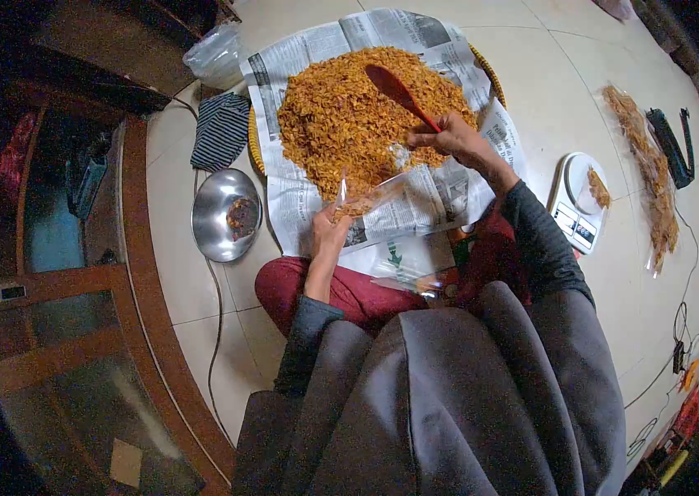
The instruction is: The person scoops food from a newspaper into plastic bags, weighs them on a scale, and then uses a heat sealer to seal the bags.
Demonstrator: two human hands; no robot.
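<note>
A large heap of orange-brown crisp flakes [349, 107] lies on newspaper [291, 227] spread over a round woven tray [490, 73]. My left hand [329, 236] is closed on a clear plastic bag [366, 203] at the heap's near edge, with a few flakes showing inside it. My right hand [458, 142] grips the handle of a red spoon [392, 86], whose bowl points up and left above the flakes. More clear plastic bags [415, 263] lie by my lap.
On the left are a steel bowl [210, 217] with dark bits inside, a striped cloth [221, 131] and a wooden cabinet [141, 240]. At right stand a white scale [566, 198] bearing a small filled bag, a row of filled bags [645, 157], a dark hinged device [673, 149] and cables.
</note>
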